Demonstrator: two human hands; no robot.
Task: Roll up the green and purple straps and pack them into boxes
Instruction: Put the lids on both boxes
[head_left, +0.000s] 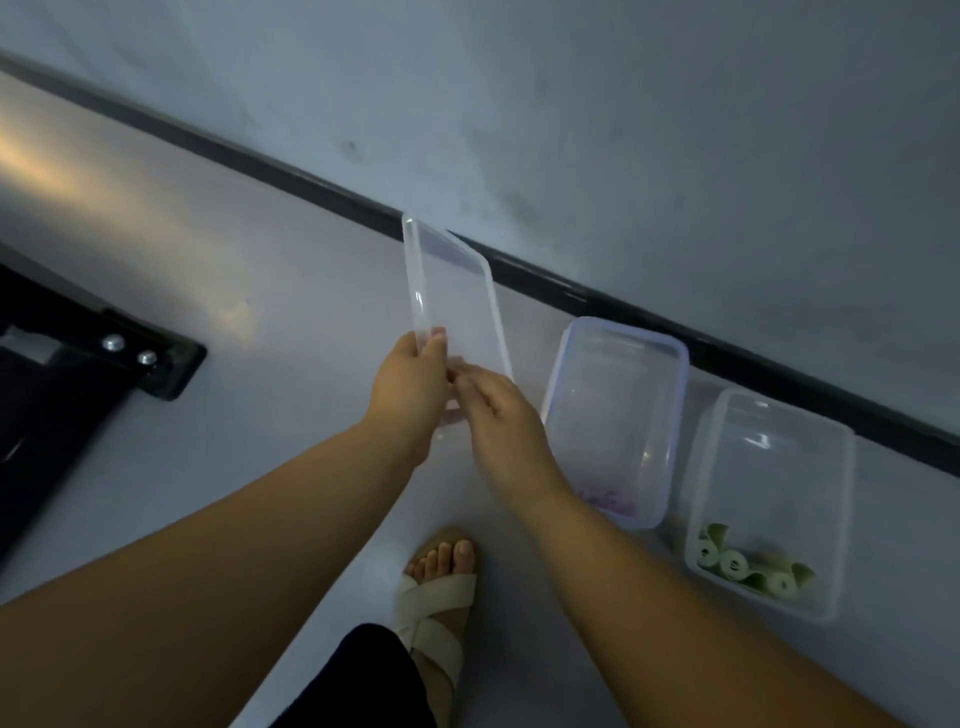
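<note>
My left hand (410, 389) grips the near end of a clear plastic lid (454, 301), held up off the floor and tilted away from me. My right hand (498, 415) touches the same near end with its fingertips; whether it pinches the lid is unclear. To the right, two clear boxes stand open on the floor by the wall. The nearer-left box (670, 364) holds rolled purple straps (610, 501) at its near end. The right box (836, 467) holds several rolled green straps (748, 566) at its near end.
A dark baseboard (311, 182) runs diagonally along the grey wall behind the boxes. A black metal frame foot with bolts (150, 364) lies at the left. My sandalled foot (441, 613) stands on the pale floor below my hands.
</note>
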